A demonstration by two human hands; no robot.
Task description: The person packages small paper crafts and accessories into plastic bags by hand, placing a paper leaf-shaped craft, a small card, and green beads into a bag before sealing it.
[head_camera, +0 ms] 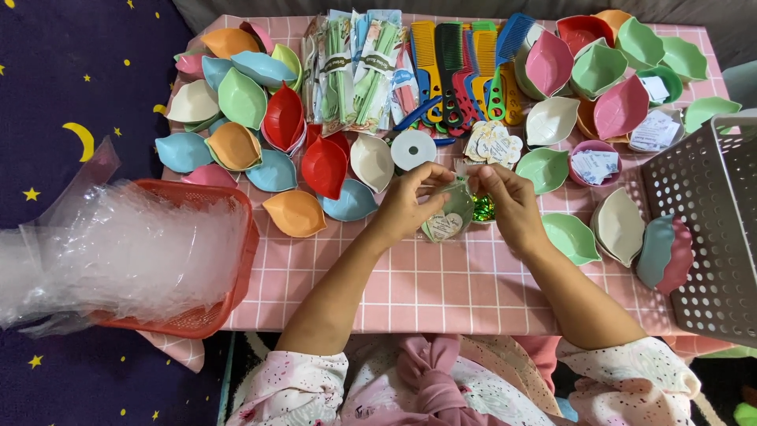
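Where the two hands meet above the middle of the counter (pixel 441 292), a small clear packet (pixel 448 219) hangs between them; it holds a pale green leaf-shaped dish and a heart-shaped card. The left hand (pixel 412 201) pinches the packet's upper left edge between thumb and fingertips. The right hand (pixel 509 203) pinches the neck of the packet from the right, fingers curled inward, close to the left hand. The packet's long axis runs roughly top to bottom in the view, with its body below the pinch line and slightly nearer the left hand. A scrap of shiny green ribbon (pixel 482 209) shows just beside the right palm.

A white tape roll (pixel 413 150) and a pile of flower-shaped tags (pixel 493 143) lie just beyond the hands. Loose leaf-shaped dishes (pixel 296 213) crowd both sides. Bare counter lies toward the body. A red basket (pixel 236 260) of clear bags overhangs the left edge; a grey perforated crate (pixel 710 237) stands at the right.
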